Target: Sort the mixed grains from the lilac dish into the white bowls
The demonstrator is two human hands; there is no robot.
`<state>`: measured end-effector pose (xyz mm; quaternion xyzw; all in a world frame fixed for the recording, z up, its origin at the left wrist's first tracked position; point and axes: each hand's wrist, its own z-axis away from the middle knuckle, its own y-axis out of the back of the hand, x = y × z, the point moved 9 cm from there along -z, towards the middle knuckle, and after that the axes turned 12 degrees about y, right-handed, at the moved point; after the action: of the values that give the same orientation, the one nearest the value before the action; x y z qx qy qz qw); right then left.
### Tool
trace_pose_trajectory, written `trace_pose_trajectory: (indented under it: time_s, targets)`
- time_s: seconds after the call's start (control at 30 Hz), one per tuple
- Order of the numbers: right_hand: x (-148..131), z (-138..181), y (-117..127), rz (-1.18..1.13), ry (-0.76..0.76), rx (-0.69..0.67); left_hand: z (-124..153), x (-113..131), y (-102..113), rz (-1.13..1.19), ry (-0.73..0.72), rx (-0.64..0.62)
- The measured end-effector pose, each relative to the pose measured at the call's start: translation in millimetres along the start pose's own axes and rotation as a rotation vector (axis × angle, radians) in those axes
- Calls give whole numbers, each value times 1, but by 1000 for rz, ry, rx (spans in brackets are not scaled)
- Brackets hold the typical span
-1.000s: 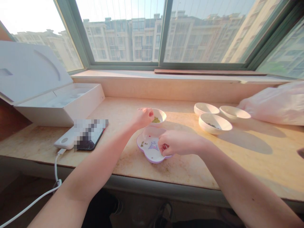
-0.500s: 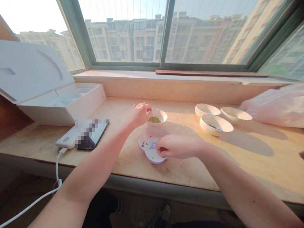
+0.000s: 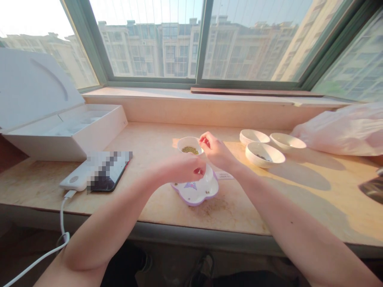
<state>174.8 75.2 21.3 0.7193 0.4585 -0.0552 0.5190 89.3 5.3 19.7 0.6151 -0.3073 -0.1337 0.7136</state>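
Observation:
A purple-rimmed shaped plate (image 3: 194,193) with a cartoon figure lies on the stone sill near the front edge. Behind it stands a small white bowl (image 3: 189,146) holding green beans. My left hand (image 3: 183,168) hovers over the plate, fingers curled in a pinch on something I cannot make out. My right hand (image 3: 216,150) is raised just right of the bean bowl, fingertips pinched together, and what they hold is too small to tell.
Three small white bowls (image 3: 263,154) sit to the right, one with dark bits. A pink plastic bag (image 3: 344,129) lies far right. An open white box (image 3: 62,129), a power bank (image 3: 74,180) with a cable and a phone (image 3: 107,175) lie on the left.
My left hand came down from the bean bowl to the plate. My right hand rose from the plate to beside the bean bowl. The view shifted slightly.

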Motion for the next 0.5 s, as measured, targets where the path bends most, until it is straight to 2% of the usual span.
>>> trace_pose_trajectory:
  time_s: [0.13, 0.23, 0.33, 0.5]
  targets:
    - [2, -4, -1, 98, 45, 27, 0, 14, -21, -7, -46, -117]
    - [1, -3, 0, 123, 15, -31, -3, 18, -31, -53, -15, -157]
    - [0, 1, 6, 139, -47, -103, -4, 20, -34, -41, 9, -158]
    - [-3, 4, 20, 171, -60, -115, -5, 18, -34, -2, 11, -124]
